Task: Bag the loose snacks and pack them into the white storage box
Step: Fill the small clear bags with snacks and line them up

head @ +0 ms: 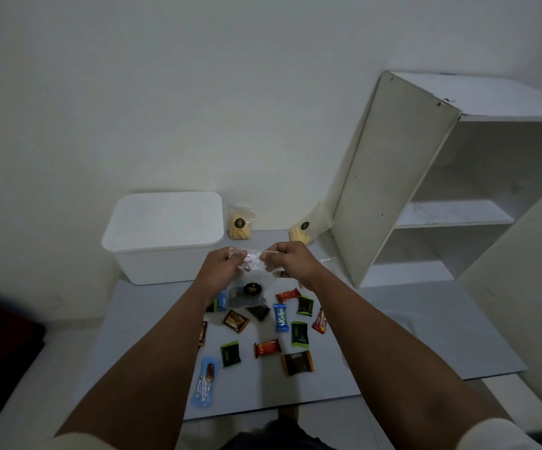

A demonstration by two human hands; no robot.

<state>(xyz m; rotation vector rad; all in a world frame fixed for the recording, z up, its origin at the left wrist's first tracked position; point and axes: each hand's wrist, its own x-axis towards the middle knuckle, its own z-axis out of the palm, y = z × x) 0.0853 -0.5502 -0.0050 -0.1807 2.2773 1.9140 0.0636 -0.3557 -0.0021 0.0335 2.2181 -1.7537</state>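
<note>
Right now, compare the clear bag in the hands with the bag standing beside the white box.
The held clear bag hangs above the loose snacks, pinched at its top by the left hand and right hand; the bag by the white box stands untouched at the wall. The held bag's contents look dark; the standing one holds pale yellow pieces. Both are clear and carry a dark round sticker.

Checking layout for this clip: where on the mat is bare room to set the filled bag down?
Bare mat lies right of the red wrapper, toward the shelf unit, and between white storage box and cheese-stick bag. The centre under both hands is crowded with wrappers.
</note>
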